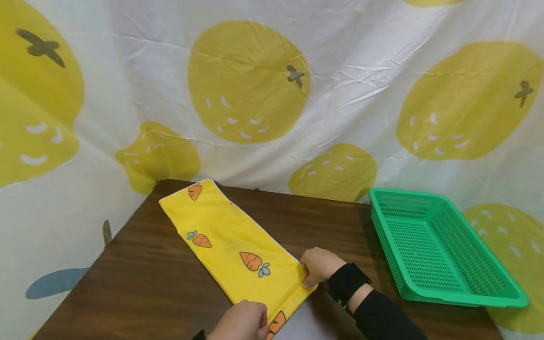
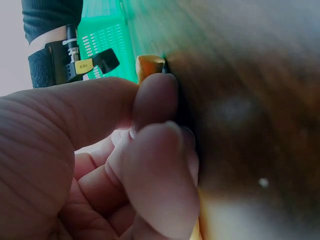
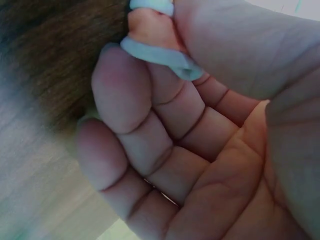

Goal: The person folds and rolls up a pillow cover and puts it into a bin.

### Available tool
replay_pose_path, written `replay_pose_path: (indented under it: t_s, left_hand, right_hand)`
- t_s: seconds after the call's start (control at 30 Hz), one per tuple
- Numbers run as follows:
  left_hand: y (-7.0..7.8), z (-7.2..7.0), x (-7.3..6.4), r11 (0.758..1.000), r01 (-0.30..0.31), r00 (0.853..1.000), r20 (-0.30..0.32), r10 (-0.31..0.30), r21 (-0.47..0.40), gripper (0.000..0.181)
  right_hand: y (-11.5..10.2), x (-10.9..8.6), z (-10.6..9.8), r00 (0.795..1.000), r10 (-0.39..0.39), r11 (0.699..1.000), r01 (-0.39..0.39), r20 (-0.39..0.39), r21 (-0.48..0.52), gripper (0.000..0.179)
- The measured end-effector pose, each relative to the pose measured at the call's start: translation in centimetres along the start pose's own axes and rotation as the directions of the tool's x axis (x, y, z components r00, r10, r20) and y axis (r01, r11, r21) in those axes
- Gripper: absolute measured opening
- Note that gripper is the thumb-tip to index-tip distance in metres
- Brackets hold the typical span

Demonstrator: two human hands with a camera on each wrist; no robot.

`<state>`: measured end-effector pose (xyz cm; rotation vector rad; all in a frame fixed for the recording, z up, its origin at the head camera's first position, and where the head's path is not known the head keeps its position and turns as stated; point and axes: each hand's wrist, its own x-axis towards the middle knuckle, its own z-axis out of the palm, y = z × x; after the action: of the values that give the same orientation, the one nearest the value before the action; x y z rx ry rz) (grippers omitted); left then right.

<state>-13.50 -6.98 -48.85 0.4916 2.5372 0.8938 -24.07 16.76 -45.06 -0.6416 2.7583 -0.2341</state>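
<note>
A yellow cloth [image 1: 225, 236] printed with orange carrots lies slantwise on the brown table in a long folded strip with white edging. Its near end has a narrow fold turned over. My right hand [image 1: 320, 266] pinches the right corner of that end; in the right wrist view the white hem [image 3: 150, 52] sits between thumb and curled fingers. At the near left corner my left hand [image 1: 244, 321] grips the cloth with bent fingers. The left wrist view shows the thumb and fingers [image 2: 155, 100] close together, hiding most of the cloth there.
A green plastic basket [image 1: 429, 255] with slotted sides stands at the table's right. Behind the brown table [image 1: 140, 269] hangs a white curtain [image 1: 348, 104] with large yellow fruit prints, also along the left side. A black band [image 1: 349, 284] circles the right wrist.
</note>
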Motion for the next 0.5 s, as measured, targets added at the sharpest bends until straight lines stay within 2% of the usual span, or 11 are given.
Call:
replay_pose_path:
  t_s: [0.17,0.3,0.37,0.5]
  left_hand:
    - [0.5,-0.1,-0.7,1.0,-0.02,0.999,-0.042,0.021,0.017,0.029]
    - [0.9,0.0,-0.9,0.999,-0.003,0.999,-0.047,0.005,0.042,0.029]
    - [0.5,0.3,-0.5,0.999,0.006,0.999,-0.041,-0.004,0.049,0.029]
    - [-1.4,1.8,1.0,0.994,0.014,1.0,-0.019,-0.012,0.105,0.028]
  right_hand:
    - [-0.2,0.0,-0.1,1.0,0.03,0.999,-0.03,-0.002,-0.012,0.04]
    - [-0.2,-0.1,-0.1,0.999,0.04,0.999,-0.04,-0.003,-0.002,0.039]
    - [-0.2,-0.1,-0.1,0.999,0.044,0.999,-0.043,-0.004,0.004,0.039]
    - [-0.1,-0.2,-0.1,0.999,0.044,0.999,-0.044,-0.005,0.012,0.039]
